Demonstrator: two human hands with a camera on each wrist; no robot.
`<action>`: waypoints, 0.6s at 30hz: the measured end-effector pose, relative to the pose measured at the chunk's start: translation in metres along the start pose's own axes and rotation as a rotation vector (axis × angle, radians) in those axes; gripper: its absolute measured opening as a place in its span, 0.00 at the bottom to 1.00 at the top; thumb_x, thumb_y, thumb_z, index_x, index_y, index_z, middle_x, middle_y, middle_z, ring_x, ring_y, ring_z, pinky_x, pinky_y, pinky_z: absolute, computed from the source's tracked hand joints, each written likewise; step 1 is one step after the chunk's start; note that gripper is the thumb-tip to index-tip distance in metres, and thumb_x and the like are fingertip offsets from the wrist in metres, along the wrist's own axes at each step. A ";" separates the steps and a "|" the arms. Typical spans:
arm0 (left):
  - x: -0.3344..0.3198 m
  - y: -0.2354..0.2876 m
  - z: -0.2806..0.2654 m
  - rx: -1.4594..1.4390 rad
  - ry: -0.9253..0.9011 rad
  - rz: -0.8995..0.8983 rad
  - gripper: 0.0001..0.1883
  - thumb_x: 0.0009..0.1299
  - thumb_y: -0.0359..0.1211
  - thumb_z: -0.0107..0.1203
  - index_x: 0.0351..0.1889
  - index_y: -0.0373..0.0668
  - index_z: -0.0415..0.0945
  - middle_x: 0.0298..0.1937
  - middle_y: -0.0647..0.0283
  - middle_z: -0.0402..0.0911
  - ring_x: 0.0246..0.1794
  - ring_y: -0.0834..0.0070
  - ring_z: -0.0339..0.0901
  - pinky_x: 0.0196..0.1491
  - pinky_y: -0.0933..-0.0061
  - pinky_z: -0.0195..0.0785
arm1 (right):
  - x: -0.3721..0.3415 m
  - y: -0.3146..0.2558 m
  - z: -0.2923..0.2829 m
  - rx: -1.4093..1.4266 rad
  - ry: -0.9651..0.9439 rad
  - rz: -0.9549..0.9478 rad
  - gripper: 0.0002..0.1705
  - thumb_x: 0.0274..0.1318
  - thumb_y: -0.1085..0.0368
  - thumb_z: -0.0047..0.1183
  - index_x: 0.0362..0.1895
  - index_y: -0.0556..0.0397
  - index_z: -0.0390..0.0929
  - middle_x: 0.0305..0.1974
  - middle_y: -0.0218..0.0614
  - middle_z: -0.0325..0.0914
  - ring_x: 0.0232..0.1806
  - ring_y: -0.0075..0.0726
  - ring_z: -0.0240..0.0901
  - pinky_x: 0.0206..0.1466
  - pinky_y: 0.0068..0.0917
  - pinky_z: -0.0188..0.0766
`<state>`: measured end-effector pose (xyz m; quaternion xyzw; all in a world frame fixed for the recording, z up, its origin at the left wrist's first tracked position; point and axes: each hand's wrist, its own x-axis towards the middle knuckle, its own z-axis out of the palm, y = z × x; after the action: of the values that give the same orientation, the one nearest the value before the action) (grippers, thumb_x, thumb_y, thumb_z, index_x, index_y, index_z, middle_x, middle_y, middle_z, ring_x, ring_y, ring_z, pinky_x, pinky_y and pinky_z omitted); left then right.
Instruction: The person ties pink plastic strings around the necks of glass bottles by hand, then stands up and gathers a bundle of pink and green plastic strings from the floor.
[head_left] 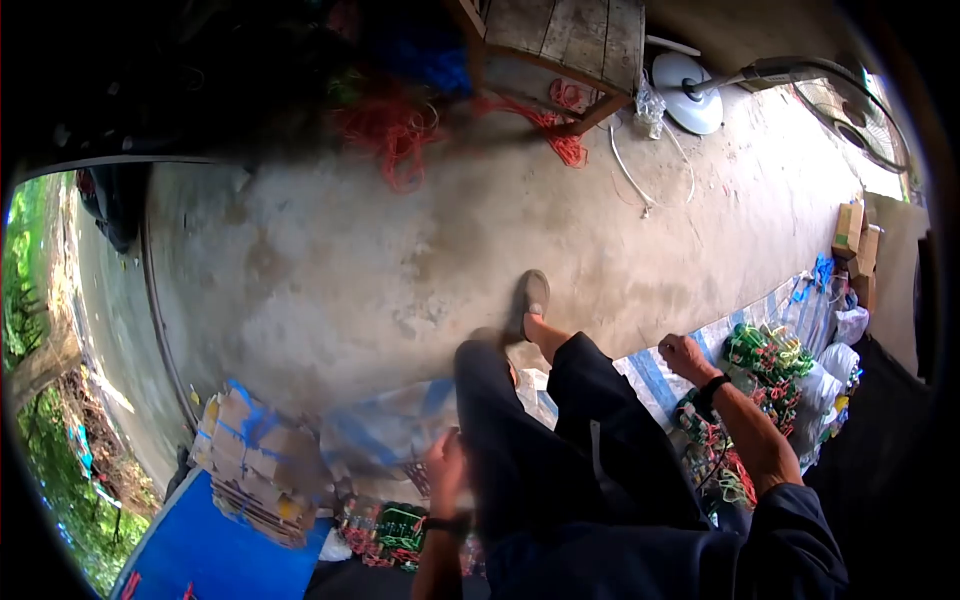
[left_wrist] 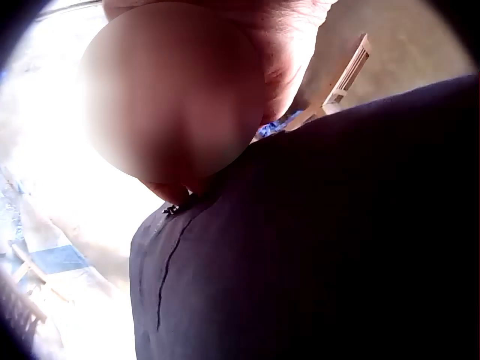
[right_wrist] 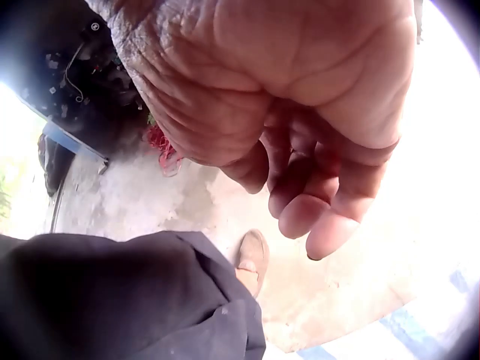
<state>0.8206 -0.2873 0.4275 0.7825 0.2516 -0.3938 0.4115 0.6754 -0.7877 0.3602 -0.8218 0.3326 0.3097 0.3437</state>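
In the head view the left hand (head_left: 447, 470) is blurred, beside the person's left trouser leg (head_left: 510, 450). The left wrist view shows that hand (left_wrist: 195, 97) over dark cloth (left_wrist: 300, 240); a blurred patch hides most of its fingers, and whether they pinch anything cannot be seen. The right hand (head_left: 686, 358) is raised to the right of the other leg (head_left: 625, 430), above a striped sheet (head_left: 655, 380). Its fingers hang loosely curled with nothing in them, as the right wrist view of the hand (right_wrist: 300, 127) shows.
Bundles of green and red items (head_left: 765, 360) lie at right, more (head_left: 400, 530) at lower left. Flattened cardboard (head_left: 260, 460) rests by a blue surface (head_left: 220, 540). Ahead are red strings (head_left: 395, 135), a wooden table (head_left: 570, 35) and a fan (head_left: 850, 115). A shoe (head_left: 537, 290) stands on concrete.
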 end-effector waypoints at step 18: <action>0.113 0.081 0.009 0.083 -0.004 0.322 0.14 0.66 0.36 0.60 0.47 0.42 0.79 0.38 0.57 0.79 0.41 0.60 0.78 0.46 0.62 0.71 | 0.195 -0.230 -0.064 -0.321 -0.041 -0.264 0.21 0.49 0.56 0.64 0.46 0.53 0.77 0.39 0.43 0.78 0.40 0.48 0.78 0.45 0.41 0.75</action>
<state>0.9387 -0.3307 0.3675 0.8283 0.1056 -0.3344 0.4369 0.9827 -0.7775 0.3357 -0.8960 0.1613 0.3274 0.2528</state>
